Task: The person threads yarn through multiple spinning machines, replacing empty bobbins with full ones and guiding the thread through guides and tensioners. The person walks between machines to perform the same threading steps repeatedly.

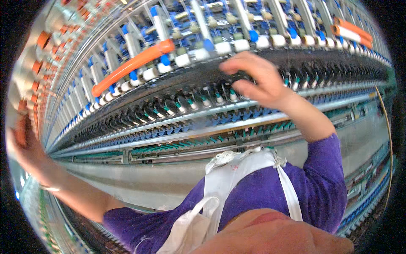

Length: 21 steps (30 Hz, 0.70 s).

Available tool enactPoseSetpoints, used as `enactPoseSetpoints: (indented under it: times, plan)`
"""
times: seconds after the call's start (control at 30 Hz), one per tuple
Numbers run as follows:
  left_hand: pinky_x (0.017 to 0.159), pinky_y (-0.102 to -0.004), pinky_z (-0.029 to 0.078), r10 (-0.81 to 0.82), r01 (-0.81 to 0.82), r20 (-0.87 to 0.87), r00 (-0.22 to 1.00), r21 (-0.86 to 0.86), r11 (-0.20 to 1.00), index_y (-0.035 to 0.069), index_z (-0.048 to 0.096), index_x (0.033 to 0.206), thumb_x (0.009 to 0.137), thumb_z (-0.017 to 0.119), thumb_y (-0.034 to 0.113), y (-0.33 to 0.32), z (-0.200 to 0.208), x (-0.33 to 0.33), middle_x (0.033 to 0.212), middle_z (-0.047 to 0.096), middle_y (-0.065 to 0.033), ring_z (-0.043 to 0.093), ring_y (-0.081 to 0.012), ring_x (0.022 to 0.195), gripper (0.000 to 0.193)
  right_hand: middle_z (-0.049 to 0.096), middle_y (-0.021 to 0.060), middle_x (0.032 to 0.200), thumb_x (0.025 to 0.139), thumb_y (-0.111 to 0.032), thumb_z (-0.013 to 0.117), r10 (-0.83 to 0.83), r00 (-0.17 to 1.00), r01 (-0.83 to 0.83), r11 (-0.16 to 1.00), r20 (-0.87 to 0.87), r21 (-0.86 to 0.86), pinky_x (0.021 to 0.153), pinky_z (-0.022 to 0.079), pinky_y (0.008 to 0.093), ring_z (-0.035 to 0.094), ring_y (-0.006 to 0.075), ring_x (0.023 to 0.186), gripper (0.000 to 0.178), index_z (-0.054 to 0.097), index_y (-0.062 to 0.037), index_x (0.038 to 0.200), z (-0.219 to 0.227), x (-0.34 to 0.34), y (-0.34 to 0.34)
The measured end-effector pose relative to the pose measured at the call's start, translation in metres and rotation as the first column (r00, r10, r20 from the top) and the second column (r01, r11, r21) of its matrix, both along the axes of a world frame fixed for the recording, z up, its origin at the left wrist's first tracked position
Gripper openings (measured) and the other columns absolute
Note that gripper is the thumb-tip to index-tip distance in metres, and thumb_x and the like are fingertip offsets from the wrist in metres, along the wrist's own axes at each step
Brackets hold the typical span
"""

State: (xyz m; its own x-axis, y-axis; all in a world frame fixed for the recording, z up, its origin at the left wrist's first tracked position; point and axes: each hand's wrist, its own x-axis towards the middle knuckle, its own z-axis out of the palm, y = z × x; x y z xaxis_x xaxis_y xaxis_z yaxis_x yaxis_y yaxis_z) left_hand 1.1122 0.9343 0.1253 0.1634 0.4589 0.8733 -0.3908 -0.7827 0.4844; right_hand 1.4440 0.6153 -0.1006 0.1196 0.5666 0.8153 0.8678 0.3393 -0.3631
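Observation:
My right hand is raised over the spinning frame. Its thumb and forefinger are spread apart, and no object shows between them. Just above the fingers runs a row of white rollers; below the hand stand dark spindles, several with green and white parts. At the far left edge my left hand is stretched out beside an orange-brown piece. Blur and the picture's rim hide whether those fingers grip it.
A long orange tube lies across the rollers left of my right hand. More orange tubes rest at the upper right. Orange-tipped pale cones hang at upper left. A metal rail runs along the frame before my white apron.

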Motion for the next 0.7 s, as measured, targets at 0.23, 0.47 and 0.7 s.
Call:
enactPoseSetpoints:
  times: [0.23,0.47,0.7]
  plan:
    - [0.075,-0.0293,0.051,-0.454,0.301,-0.283,0.845,-0.45,0.841,0.002,0.048,0.127,0.084,0.07,0.029,-0.147,-0.312,0.121,0.116,0.058,-0.0152,0.06,-0.0192,0.093,0.056,0.049,0.0242,0.129,0.063,-0.04,0.08,0.116,0.95,-0.161,0.978,-0.29,-0.133,0.1,0.041,0.0433,0.05,0.0388,0.118,0.098,0.031,0.0013,0.138,-0.049,-0.07,0.043]
    - [0.105,-0.0392,0.037,-0.703,0.554,-0.611,0.363,-0.466,0.69,0.004,0.046,0.134,0.083,0.07,0.035,-0.227,-0.371,0.207,0.132,0.052,-0.0139,0.05,-0.0259,0.121,0.064,0.048,0.0184,0.134,0.055,-0.034,0.087,0.067,0.66,-0.269,0.951,-0.748,-0.152,0.104,0.037,0.0404,0.047,0.0297,0.125,0.106,0.032,-0.002,0.14,-0.117,-0.015,-0.044]
    - [0.088,-0.0385,0.049,-0.17,0.664,-0.881,0.441,0.193,0.723,0.005,0.062,0.115,0.081,0.068,0.025,-0.256,-0.309,0.35,0.106,0.065,-0.019,0.063,-0.0313,0.097,0.041,0.054,0.0121,0.128,0.057,-0.024,0.088,0.07,0.444,-0.226,0.973,-0.894,-0.036,0.1,0.04,0.0376,0.051,0.0211,0.118,0.096,0.039,-0.0014,0.136,-0.146,0.096,-0.183]
